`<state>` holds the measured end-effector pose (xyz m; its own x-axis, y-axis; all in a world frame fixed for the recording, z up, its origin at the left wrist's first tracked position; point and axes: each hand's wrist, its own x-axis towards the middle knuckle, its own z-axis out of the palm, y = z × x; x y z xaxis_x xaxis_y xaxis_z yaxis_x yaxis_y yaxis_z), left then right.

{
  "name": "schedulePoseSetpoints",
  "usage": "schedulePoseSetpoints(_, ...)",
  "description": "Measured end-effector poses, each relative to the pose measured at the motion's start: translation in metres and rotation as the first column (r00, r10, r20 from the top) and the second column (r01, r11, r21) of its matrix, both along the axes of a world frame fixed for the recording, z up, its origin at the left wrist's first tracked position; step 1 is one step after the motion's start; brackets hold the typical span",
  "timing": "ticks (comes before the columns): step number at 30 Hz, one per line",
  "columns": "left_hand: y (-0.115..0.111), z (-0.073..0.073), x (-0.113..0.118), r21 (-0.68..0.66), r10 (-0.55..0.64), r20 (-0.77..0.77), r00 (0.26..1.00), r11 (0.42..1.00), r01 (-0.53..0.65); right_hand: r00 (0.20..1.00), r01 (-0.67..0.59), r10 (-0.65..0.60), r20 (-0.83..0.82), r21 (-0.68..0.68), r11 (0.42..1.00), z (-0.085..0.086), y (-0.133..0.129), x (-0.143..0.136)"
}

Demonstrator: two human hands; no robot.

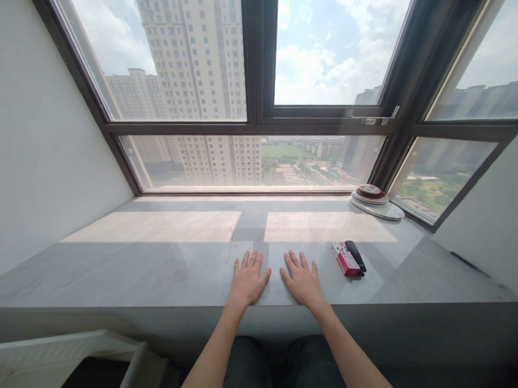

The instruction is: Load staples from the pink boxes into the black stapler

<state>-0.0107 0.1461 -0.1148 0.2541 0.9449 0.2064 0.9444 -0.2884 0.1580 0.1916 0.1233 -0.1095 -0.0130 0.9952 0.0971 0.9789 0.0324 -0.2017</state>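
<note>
My left hand (247,280) lies flat, palm down, on the pale marble window sill (138,272) near its front edge, fingers spread. To its right, my right hand (303,278) rests the same way, with a gap between the two thumbs. Neither hand holds anything. Right of my right hand, a red and white box (347,261) lies on the sill, and a black object (355,257) sits directly against its right side.
A stack of plates (372,200) stands in the sill's back right corner by the dark window frame (256,128). A thin dark strip (469,264) lies at the far right. Below the sill at lower left is a white piece of furniture (31,360) with a black item (94,377).
</note>
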Motion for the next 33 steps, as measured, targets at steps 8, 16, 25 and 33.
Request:
schedulePoseSetpoints(8, 0.0001, -0.0023, -0.0013, 0.015, -0.014, 0.012, 1.0, 1.0, 0.013, 1.0, -0.008, 0.008, -0.009, 0.018, 1.0, -0.0022, 0.0005, 0.0019)
schedulePoseSetpoints(16, -0.0018, -0.0014, -0.0013, 0.019, -0.021, 0.029, 0.999, 1.0, 0.02, 1.0, -0.006, 0.006, -0.013, 0.013, 1.0, -0.002, 0.0003, 0.0021)
schedulePoseSetpoints(25, -0.0024, -0.0004, -0.002, 0.017, -0.029, 0.02, 0.999, 0.999, 0.029, 1.0, -0.005, 0.006, -0.013, 0.016, 1.0, -0.0018, 0.0008, 0.0021)
schedulePoseSetpoints(33, -0.0017, -0.0012, -0.0017, 0.015, -0.025, 0.0, 1.0, 1.0, 0.025, 1.0, -0.013, 0.013, -0.009, 0.019, 1.0, 0.0, -0.001, 0.002)
